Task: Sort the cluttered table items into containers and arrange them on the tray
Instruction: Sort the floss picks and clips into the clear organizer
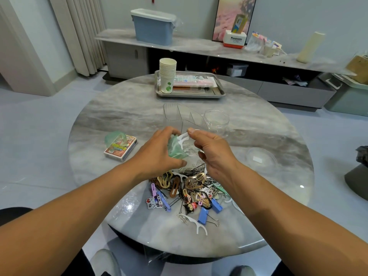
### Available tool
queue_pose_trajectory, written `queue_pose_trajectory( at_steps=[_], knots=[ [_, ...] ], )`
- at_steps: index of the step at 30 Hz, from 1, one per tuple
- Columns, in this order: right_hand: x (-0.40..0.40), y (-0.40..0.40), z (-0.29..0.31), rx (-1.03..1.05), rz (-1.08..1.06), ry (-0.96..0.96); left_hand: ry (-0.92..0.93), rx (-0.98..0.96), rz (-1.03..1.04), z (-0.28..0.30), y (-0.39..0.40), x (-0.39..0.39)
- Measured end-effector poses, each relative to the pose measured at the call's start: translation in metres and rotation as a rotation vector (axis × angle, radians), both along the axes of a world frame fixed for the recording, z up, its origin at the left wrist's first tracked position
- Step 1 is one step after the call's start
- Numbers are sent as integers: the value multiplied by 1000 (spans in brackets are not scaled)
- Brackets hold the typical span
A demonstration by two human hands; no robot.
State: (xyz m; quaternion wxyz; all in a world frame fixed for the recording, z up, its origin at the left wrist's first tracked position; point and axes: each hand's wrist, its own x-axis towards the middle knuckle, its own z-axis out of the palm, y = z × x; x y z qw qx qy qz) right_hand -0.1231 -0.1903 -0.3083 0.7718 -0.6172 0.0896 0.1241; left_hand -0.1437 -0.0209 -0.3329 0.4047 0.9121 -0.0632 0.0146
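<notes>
I could read only "Panasonic" on the white box (234, 39) on the far shelf. My left hand (157, 154) gripped a bunch of green flossers (176, 149), and my right hand (212, 149) pinched one white flosser (183, 139) above the pile (189, 188) of clips and hairpins on the table (119, 108). The tray (220, 90) with cups (167, 75) stood far behind.

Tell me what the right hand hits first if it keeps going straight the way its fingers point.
Probably the clear angular container just beyond the right hand, which pinches a white floss pick; depth is unclear.
</notes>
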Motion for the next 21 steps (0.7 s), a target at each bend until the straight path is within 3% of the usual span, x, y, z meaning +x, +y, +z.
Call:
queue_pose_trajectory(
  at_steps=[6,10,21],
  knots=[
    [-9,11,-7,-85,35,-50,-93,61,99,-2,-1,-2],
    [-8,11,-7,-2,-101,-133,-113,87,124,-4,-2,-1],
    [3,4,-2,110,-201,-53,-73,159,126,-8,5,6]
  ],
)
